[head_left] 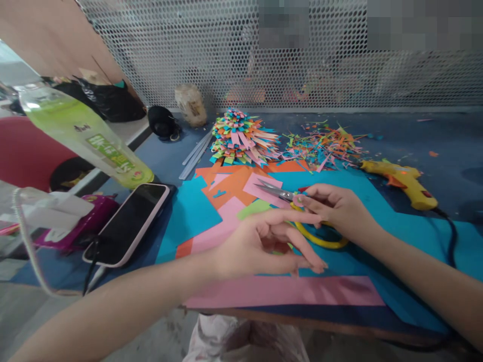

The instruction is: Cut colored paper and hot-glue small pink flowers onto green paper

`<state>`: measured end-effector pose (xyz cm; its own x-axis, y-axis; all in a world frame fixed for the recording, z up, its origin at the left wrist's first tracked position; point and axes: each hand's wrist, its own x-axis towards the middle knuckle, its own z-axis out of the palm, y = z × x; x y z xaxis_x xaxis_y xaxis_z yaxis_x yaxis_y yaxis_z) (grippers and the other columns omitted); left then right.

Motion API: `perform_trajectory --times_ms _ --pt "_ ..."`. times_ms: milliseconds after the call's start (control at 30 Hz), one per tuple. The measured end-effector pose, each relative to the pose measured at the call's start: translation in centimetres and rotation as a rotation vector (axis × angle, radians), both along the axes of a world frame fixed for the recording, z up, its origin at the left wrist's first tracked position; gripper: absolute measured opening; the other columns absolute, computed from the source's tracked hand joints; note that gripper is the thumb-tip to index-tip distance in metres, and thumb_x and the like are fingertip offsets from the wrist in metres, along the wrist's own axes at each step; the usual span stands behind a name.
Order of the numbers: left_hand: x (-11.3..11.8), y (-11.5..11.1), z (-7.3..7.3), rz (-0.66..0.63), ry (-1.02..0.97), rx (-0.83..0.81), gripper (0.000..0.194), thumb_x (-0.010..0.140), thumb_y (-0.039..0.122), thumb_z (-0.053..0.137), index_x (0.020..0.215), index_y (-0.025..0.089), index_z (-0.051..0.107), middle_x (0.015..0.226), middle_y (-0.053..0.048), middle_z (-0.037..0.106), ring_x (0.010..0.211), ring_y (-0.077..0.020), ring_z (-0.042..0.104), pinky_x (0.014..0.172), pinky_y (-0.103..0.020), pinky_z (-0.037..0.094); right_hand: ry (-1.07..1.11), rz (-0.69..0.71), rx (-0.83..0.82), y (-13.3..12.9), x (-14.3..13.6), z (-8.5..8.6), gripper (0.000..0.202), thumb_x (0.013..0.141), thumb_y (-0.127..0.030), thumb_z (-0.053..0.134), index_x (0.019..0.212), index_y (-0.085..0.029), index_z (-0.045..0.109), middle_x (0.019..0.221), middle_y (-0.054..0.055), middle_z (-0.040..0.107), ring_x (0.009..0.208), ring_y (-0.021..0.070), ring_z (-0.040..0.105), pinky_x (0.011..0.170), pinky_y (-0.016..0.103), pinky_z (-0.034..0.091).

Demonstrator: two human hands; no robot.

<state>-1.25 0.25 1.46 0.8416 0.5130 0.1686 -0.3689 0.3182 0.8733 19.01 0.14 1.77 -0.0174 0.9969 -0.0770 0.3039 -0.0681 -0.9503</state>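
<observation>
My right hand (332, 206) is closed around a pair of scissors (273, 190) with yellow handles. Their blades are slightly parted and point left, over a pink paper piece (266, 183). Beside it, my left hand (264, 244) hovers palm inward with fingers apart, the index finger stretched toward the right hand. Light green shows through the gap between its fingers; I cannot tell whether this is paper lying below. Under both hands lie overlapping sheets: blue paper (192, 206), orange paper (230, 186), and a long pink strip (287, 291) along the table's front edge.
A fringed multicoloured paper cone (241, 138) stands behind, beside a heap of paper shreds (328, 146). A yellow glue gun (403, 181) with a cord lies right. Clear glue sticks (196, 153), a phone (128, 223) and a drink bottle (90, 136) are left. Perforated metal (211, 55) closes the back.
</observation>
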Motion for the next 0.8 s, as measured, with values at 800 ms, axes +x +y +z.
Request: perform_trajectory --times_ms 800 --pt "-0.24 -0.1 0.38 0.053 0.09 0.033 0.055 0.073 0.007 0.075 0.125 0.02 0.061 0.077 -0.001 0.068 0.068 -0.0095 0.066 0.064 -0.019 0.056 0.019 -0.017 -0.032 0.0 -0.14 0.08 0.043 0.065 -0.058 0.077 0.067 -0.02 0.058 0.048 -0.006 0.054 0.037 0.0061 0.047 0.037 0.021 0.032"
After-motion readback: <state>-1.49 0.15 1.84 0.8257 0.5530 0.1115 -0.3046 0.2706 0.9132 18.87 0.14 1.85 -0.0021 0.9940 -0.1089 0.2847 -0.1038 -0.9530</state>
